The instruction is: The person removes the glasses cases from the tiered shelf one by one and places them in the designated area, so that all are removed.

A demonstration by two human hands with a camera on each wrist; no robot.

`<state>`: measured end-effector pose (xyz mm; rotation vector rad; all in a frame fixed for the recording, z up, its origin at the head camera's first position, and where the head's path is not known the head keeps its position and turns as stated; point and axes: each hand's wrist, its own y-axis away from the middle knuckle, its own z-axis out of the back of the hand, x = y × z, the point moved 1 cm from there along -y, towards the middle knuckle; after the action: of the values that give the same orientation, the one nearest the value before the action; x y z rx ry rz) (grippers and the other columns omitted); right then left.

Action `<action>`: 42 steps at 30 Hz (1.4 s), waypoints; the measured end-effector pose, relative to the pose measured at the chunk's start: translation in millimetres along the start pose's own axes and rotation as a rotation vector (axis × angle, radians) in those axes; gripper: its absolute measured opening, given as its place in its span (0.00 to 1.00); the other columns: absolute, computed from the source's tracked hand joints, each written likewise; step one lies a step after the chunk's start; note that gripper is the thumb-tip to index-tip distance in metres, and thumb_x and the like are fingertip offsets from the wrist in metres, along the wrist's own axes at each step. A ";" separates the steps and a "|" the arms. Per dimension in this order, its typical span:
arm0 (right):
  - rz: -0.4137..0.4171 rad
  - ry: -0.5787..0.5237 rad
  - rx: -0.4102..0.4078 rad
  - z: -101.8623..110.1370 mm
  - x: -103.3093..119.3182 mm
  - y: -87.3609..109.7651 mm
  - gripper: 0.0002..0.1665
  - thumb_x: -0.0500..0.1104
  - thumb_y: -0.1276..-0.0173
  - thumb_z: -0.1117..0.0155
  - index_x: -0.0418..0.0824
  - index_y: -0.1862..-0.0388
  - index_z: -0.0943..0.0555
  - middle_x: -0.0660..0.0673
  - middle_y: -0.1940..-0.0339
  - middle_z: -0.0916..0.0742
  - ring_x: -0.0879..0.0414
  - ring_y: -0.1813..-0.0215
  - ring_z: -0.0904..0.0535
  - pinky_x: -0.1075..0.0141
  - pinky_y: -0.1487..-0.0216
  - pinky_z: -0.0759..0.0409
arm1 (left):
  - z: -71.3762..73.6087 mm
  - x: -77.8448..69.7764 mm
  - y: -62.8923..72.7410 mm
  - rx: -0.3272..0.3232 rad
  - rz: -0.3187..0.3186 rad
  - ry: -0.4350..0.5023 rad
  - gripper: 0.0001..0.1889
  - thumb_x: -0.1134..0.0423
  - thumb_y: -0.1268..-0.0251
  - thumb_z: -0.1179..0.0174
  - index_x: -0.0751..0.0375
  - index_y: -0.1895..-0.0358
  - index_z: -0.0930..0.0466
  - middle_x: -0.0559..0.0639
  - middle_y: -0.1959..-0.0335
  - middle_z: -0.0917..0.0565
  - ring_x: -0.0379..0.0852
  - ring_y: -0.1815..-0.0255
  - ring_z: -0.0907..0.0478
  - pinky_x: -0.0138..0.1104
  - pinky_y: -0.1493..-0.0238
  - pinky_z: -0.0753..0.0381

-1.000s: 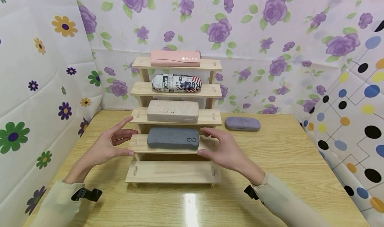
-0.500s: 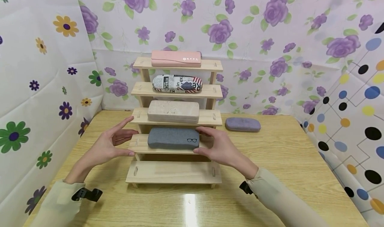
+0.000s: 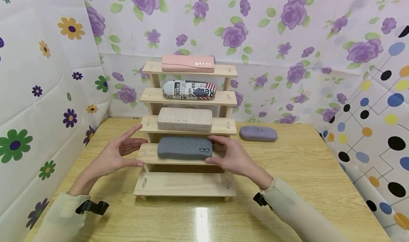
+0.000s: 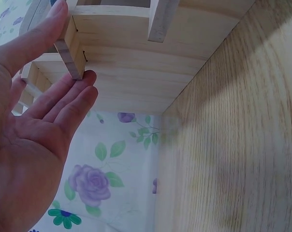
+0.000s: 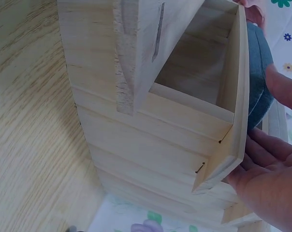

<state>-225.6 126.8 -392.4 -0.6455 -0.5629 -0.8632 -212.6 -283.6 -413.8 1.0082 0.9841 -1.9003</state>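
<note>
Head view shows my right hand grasping the right end of the blue-grey case, which lies on the second tier from the bottom of the wooden stand. My left hand, loose with fingers extended, touches the stand's left edge, apart from the case and below the beige case.

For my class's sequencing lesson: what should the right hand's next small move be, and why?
Probably let the right hand release the grey-blue, rectangular fabric glasses case: held at one end, it already rests lengthwise, roughly centred on its pale wooden shelf.
</note>
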 end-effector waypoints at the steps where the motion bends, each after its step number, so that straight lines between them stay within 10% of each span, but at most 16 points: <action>1: -0.003 0.000 -0.001 -0.1 -0.1 -0.2 0.41 0.46 0.41 0.14 0.41 0.30 0.19 0.45 0.43 0.11 0.52 0.43 0.14 0.52 0.39 0.14 | 0.4 0.3 0.2 0.004 -0.001 0.005 0.61 0.78 0.47 0.21 0.49 0.13 0.48 0.70 0.32 0.22 0.42 0.32 0.22 0.32 0.31 0.22; 42: -0.059 -0.107 0.033 2.2 -2.7 3.9 0.46 0.48 0.45 0.11 0.39 0.28 0.21 0.45 0.44 0.11 0.53 0.44 0.13 0.55 0.41 0.13 | 2.2 3.3 3.3 0.026 -0.036 0.047 0.59 0.81 0.46 0.24 0.51 0.13 0.49 0.73 0.30 0.25 0.43 0.30 0.23 0.39 0.31 0.23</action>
<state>-224.2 131.6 -393.8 -0.6502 -0.6943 -0.8764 -211.8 -287.7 -416.7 1.0609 1.0136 -1.9314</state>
